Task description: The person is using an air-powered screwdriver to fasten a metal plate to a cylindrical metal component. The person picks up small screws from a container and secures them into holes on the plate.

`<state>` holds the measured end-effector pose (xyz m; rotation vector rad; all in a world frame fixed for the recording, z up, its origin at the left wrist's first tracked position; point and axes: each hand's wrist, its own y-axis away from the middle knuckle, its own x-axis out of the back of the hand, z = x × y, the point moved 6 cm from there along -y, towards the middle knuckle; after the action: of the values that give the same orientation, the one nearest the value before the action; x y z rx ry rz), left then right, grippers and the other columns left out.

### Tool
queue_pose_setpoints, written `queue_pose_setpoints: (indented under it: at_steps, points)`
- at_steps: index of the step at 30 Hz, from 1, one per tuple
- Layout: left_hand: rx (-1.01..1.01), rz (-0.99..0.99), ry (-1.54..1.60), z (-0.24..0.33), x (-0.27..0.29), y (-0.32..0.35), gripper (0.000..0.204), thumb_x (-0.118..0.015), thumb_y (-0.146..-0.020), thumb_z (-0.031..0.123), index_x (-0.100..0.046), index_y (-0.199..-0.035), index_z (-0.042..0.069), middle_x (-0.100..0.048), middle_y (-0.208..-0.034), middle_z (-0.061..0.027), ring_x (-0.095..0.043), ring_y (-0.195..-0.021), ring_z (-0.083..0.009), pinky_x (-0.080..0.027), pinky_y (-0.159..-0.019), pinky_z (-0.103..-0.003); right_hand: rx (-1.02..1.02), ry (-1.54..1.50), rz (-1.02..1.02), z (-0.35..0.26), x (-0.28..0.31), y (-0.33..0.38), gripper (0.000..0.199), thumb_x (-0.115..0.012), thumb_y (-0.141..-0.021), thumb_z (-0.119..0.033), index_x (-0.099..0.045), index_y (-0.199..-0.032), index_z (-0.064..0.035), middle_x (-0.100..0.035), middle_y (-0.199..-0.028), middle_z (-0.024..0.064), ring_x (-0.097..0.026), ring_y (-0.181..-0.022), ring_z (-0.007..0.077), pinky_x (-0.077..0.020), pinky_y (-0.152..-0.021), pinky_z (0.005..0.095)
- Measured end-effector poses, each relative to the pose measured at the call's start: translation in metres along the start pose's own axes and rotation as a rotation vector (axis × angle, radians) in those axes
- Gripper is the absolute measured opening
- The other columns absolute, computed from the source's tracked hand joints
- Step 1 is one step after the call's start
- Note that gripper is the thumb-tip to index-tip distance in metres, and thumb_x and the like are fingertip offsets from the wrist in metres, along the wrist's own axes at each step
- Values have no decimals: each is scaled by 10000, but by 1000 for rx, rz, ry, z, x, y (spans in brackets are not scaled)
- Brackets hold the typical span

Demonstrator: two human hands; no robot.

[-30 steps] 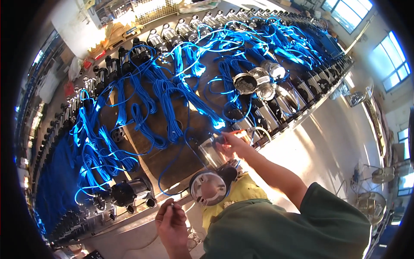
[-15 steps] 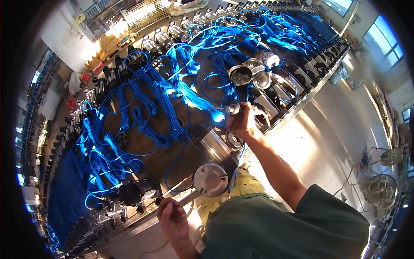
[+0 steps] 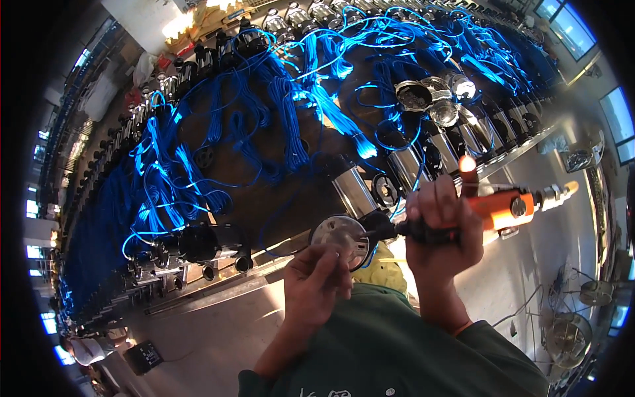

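My right hand is wrapped round an orange and black air screwdriver, which lies level with its dark tip pointing left. That tip reaches the edge of a round silver end cap on a motor-like unit at the table's near edge. Just in front of the cap, my left hand is closed in a pinch. A tiny bright spot shows at its fingertips, too small to name. Beyond the cap lies a shiny metal cylinder with a black end.
Bundles of blue cable lie across the dark table. Rows of metal and black cylinders line its edges. Several round metal cups sit at the right. A black cylindrical unit lies at the near left; fan-like round objects stand on the floor at right.
My right hand has left the metal cups and now holds the air screwdriver near the end cap. My left hand has moved right and up to the cap. The view has shifted.
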<state>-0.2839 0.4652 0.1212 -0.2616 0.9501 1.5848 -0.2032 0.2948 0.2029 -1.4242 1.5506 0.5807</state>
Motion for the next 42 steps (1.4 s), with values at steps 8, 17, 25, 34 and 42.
queue_pose_setpoints:
  at_steps: [8, 17, 25, 34, 42]
  points:
    - [49, 16, 186, -19, 2, -2, 149, -602, -924, 109, -624, -1021, -2, -650, -818, -125, -622, -630, -188, -510, -543, -295, -71, 61, -162, 15, 0, 26, 386, -524, -818, -143, -445, -1159, 19, -408, -646, 9, -448, -597, 140, -421, -609, 311]
    - [-31, 16, 176, -14, 4, -11, 158, -606, -920, 102, -630, -1005, -30, -648, -792, -122, -610, -591, -177, -494, -492, -280, -90, 89, -186, 16, -3, 15, 377, -517, -801, -141, -434, -1124, 34, -398, -611, 16, -427, -548, 142, -419, -577, 315]
    - [-173, 17, -87, 4, -2, -17, 160, -641, -895, 90, -637, -967, -53, -646, -770, -127, -612, -570, -174, -503, -490, -280, -104, 61, -258, 17, -5, 4, 355, -488, -815, -152, -436, -1121, 21, -401, -638, 14, -417, -564, 137, -413, -575, 312]
    - [57, -41, 142, -1, 0, -20, 201, -667, -893, 193, -637, -897, -6, -626, -687, -89, -559, -485, -138, -405, -389, -251, -106, 4, -465, 28, -17, -2, 322, -521, -837, -141, -477, -1129, -11, -463, -670, -8, -476, -579, 104, -425, -582, 288]
    - [-161, 26, 146, 5, 12, -19, 134, -689, -857, 81, -649, -923, -28, -635, -723, -99, -578, -536, -154, -452, -447, -259, -167, 8, -492, 36, -19, -1, 335, -511, -851, -141, -476, -1156, -7, -473, -688, 0, -486, -595, 111, -430, -590, 295]
